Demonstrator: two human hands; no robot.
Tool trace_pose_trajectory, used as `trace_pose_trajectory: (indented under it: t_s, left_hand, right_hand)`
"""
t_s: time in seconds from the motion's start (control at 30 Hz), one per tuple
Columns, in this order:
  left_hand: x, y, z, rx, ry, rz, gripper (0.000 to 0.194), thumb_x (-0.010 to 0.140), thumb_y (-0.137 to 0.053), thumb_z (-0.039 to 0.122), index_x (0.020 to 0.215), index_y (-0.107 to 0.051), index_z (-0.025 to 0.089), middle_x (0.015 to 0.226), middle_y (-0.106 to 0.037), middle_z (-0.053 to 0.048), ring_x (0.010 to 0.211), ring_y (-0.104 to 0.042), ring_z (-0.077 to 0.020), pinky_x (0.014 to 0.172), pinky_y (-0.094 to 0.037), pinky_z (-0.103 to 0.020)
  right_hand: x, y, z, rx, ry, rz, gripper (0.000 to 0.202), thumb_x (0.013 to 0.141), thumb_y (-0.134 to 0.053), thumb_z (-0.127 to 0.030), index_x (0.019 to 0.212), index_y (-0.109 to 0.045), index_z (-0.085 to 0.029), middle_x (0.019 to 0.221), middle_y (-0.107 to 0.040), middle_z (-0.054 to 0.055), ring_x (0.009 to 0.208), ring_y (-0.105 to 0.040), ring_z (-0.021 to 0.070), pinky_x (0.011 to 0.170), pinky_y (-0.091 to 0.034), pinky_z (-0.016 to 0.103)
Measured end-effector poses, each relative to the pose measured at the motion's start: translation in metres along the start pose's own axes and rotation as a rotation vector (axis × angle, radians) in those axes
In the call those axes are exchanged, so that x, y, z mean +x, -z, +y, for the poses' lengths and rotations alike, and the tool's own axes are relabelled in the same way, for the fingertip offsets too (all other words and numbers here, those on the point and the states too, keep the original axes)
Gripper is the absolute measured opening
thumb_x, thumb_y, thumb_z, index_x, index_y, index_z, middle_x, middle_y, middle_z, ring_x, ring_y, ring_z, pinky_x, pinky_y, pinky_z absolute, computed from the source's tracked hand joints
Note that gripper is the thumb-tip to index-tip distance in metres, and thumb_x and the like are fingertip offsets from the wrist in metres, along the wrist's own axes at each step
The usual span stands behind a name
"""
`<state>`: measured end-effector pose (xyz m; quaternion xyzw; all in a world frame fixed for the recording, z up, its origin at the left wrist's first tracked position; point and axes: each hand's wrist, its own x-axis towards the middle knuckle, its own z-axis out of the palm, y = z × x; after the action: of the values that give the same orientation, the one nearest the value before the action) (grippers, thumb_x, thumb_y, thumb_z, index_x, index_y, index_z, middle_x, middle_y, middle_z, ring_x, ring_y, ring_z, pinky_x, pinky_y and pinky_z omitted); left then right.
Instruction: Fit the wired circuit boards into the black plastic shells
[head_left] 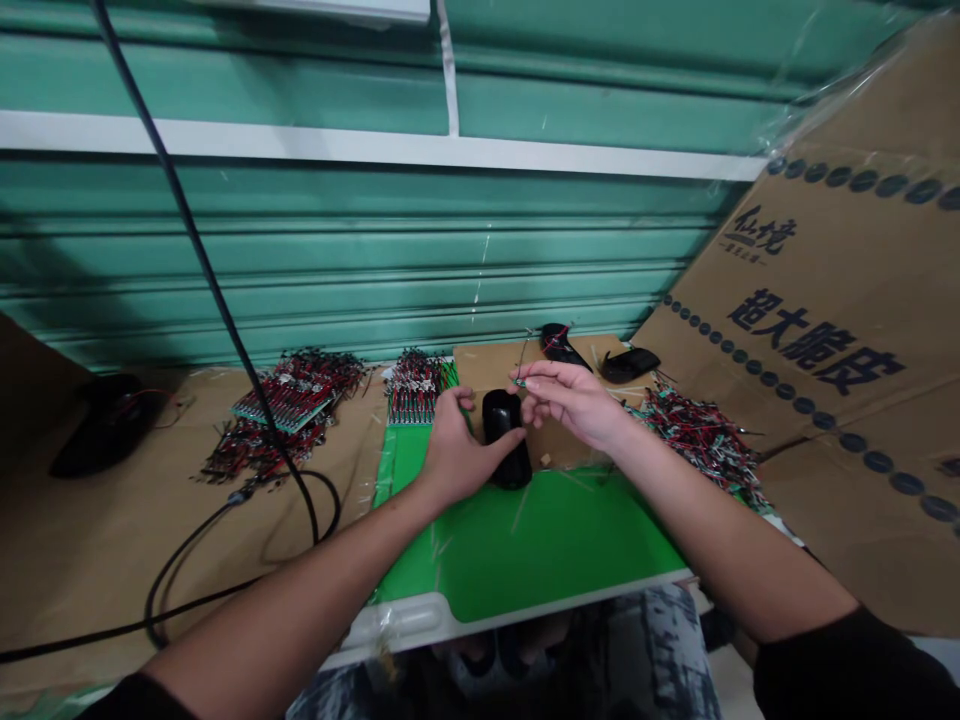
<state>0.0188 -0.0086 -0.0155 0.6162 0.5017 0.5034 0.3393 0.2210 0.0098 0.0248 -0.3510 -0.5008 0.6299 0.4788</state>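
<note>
A glossy black plastic housing point(506, 475), elongated and rounded, lies on the green mat point(555, 540). My left hand point(461, 445) grips it from the left, its thumb laid across the top and its fingers curled at the far left side. Just above the housing's right edge, my right hand point(570, 400) is closed in a pinch on a small circuit board point(520, 382) with thin wires rising from it. To the left of the housing sits a panel of small wired circuit boards point(412, 390).
Wired boards point(292, 400) are heaped at the left, with another pile point(697, 440) beside my right forearm. Black housings point(562, 345) lie at the back, and one point(109, 425) far left. A black cable point(202, 240) hangs across the left. A cardboard sheet point(840, 330) stands at the right.
</note>
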Motion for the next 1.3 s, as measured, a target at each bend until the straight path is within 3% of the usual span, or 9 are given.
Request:
trace_pose_trajectory:
  t_s: [0.1, 0.2, 0.37, 0.5, 0.6, 0.7, 0.8, 0.97, 1.3]
  left_hand:
    - [-0.002, 0.001, -0.002, 0.133, -0.038, -0.096, 0.079, 0.057, -0.096, 0.04, 0.122, -0.057, 0.019, 0.11, -0.063, -0.008, 0.104, -0.061, -0.0277, 0.092, -0.047, -0.04]
    - [0.0, 0.002, -0.003, 0.158, -0.044, -0.174, 0.061, 0.061, -0.092, 0.031, 0.114, -0.064, 0.02, 0.105, -0.069, -0.009, 0.097, -0.064, -0.0281, 0.085, -0.048, -0.039]
    - [0.006, 0.004, -0.002, 0.088, 0.044, -0.105, 0.044, 0.058, -0.09, 0.023, 0.099, -0.073, 0.02, 0.088, -0.072, -0.005, 0.077, -0.063, -0.0227, 0.071, -0.048, -0.032]
    - [0.013, 0.002, -0.004, -0.105, 0.197, -0.006, 0.032, 0.065, -0.084, 0.025, 0.095, -0.075, 0.016, 0.083, -0.072, -0.003, 0.065, -0.06, -0.0166, 0.061, -0.045, -0.027]
    - [0.016, 0.0, -0.006, -0.326, 0.275, 0.012, 0.027, 0.069, -0.083, 0.032, 0.087, -0.074, 0.015, 0.08, -0.073, -0.002, 0.067, -0.063, -0.0154, 0.062, -0.047, -0.024]
    - [0.016, -0.001, -0.005, -0.489, 0.327, -0.004, 0.033, 0.067, -0.087, 0.038, 0.084, -0.069, 0.016, 0.075, -0.074, -0.001, 0.067, -0.066, -0.015, 0.062, -0.049, -0.023]
    - [0.015, -0.001, -0.003, -0.594, 0.386, -0.045, 0.045, 0.062, -0.092, 0.042, 0.089, -0.066, 0.017, 0.074, -0.076, -0.001, 0.063, -0.068, -0.0159, 0.061, -0.052, -0.025]
    - [0.014, -0.001, -0.002, -0.625, 0.404, -0.062, 0.061, 0.054, -0.098, 0.044, 0.096, -0.063, 0.017, 0.077, -0.078, -0.002, 0.063, -0.071, -0.0184, 0.062, -0.056, -0.029]
    - [0.014, -0.002, -0.005, -0.619, 0.35, -0.089, 0.059, 0.058, -0.097, 0.044, 0.099, -0.064, 0.016, 0.082, -0.079, -0.004, 0.066, -0.073, -0.018, 0.064, -0.058, -0.029]
  right_hand:
    - [0.003, 0.001, 0.003, -0.048, 0.035, 0.023, 0.046, 0.076, -0.091, -0.044, 0.107, -0.071, -0.016, 0.103, -0.077, 0.009, 0.064, -0.07, 0.0143, 0.052, -0.056, 0.024]
    - [0.004, 0.001, 0.006, -0.127, 0.091, 0.03, 0.046, 0.075, -0.091, -0.045, 0.105, -0.071, -0.017, 0.096, -0.075, 0.007, 0.063, -0.069, 0.0151, 0.049, -0.055, 0.025]
    - [0.003, -0.001, 0.008, -0.271, 0.162, 0.07, 0.042, 0.082, -0.086, -0.045, 0.108, -0.073, -0.016, 0.069, -0.067, 0.0, 0.054, -0.06, 0.0126, 0.05, -0.053, 0.024]
    - [-0.001, -0.005, 0.009, -0.422, 0.274, 0.083, 0.037, 0.086, -0.083, -0.047, 0.106, -0.076, -0.017, 0.092, -0.072, 0.007, 0.065, -0.063, 0.0147, 0.052, -0.054, 0.025]
    - [-0.004, -0.007, 0.012, -0.6, 0.439, 0.045, 0.025, 0.092, -0.078, -0.042, 0.106, -0.079, -0.021, 0.107, -0.071, 0.009, 0.081, -0.069, 0.0187, 0.067, -0.058, 0.031]
    - [-0.003, -0.006, 0.017, -0.75, 0.582, -0.027, 0.018, 0.098, -0.072, -0.037, 0.108, -0.079, -0.024, 0.102, -0.072, 0.009, 0.085, -0.068, 0.0204, 0.077, -0.057, 0.035]
    - [0.0, -0.004, 0.022, -0.83, 0.636, -0.035, 0.019, 0.1, -0.07, -0.037, 0.111, -0.079, -0.025, 0.097, -0.071, 0.008, 0.08, -0.066, 0.0193, 0.073, -0.053, 0.034]
    - [0.002, -0.004, 0.023, -0.833, 0.634, -0.009, 0.02, 0.099, -0.07, -0.039, 0.109, -0.079, -0.024, 0.099, -0.073, 0.008, 0.081, -0.067, 0.0202, 0.072, -0.053, 0.034]
    - [0.0, -0.002, 0.023, -0.88, 0.606, -0.017, 0.021, 0.1, -0.07, -0.039, 0.113, -0.078, -0.025, 0.102, -0.072, 0.009, 0.089, -0.068, 0.0216, 0.077, -0.054, 0.035]
